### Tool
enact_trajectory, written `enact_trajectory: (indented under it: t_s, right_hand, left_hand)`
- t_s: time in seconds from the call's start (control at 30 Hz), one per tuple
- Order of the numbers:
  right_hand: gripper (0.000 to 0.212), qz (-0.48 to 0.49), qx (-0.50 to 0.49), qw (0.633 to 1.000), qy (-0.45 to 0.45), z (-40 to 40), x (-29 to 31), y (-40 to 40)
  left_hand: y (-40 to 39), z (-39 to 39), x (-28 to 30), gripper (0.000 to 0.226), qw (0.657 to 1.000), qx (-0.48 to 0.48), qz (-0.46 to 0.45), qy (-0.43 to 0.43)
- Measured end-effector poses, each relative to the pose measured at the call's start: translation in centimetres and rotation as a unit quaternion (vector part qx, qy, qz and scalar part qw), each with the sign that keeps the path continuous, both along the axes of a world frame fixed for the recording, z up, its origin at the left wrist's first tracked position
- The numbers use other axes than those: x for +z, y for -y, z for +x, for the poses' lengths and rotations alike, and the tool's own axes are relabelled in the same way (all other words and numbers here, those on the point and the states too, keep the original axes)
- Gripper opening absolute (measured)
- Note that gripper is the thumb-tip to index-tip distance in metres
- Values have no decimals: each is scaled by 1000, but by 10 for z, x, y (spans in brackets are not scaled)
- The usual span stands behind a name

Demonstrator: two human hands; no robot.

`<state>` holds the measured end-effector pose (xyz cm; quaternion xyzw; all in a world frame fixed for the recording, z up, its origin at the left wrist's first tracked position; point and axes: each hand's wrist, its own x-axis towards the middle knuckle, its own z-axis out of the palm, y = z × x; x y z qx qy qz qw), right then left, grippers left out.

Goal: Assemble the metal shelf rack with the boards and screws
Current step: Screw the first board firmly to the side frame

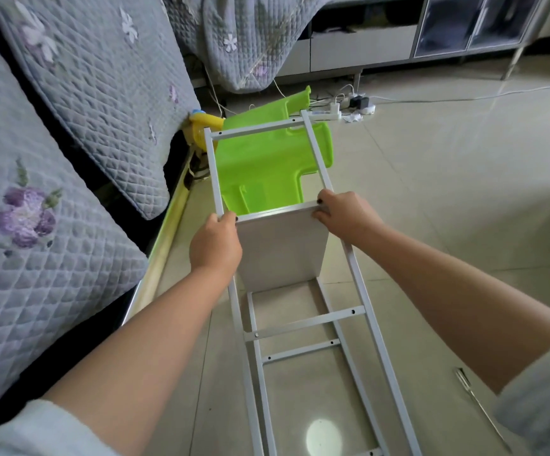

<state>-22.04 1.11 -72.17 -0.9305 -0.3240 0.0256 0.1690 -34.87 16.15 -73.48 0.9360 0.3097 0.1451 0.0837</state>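
A white metal rack frame with long side rails and crossbars lies lengthwise on the tiled floor in front of me. A pale grey board stands between the two rails, its top edge level with them. My left hand grips the left rail at the board's top left corner. My right hand grips the right rail and the board's top right corner. A second frame section with crossbars lies underneath, close to the floor.
A bright green plastic piece lies on the floor beyond the board. A quilted grey sofa runs along the left. A screwdriver lies on the floor at lower right. Cables and a power strip sit farther back.
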Motion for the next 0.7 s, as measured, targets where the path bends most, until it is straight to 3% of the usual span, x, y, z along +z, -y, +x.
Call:
enact_trajectory:
  t_s: [0.17,0.3,0.37,0.47,0.5,0.6,0.7]
  right_hand:
    - [38,-3,36,999,-9,-4,-4,11]
    - [50,22,70,996,-44,-7,-1,37]
    - [49,25,61,996,-56,-4,-5,64]
    - [43,-17,-2,997,-80,11,-16,120]
    - [40,-33,-31,995,-85,17,-21,141]
    - [34,-76,-114,987,-89,29,-40,206]
    - [31,-140,-193,965,-111,31,-72,277]
  left_hand:
    - [13,-8,1,30,999,25,13,-41]
    - [37,-13,7,51,993,36,42,-108]
    - [55,-8,5,52,992,-10,67,-109]
    - [93,21,-5,33,972,-175,158,19]
    - [112,32,-6,26,960,-222,169,20]
    - [177,58,-6,25,936,-322,139,-22]
    - [241,83,-31,26,929,-332,84,-142]
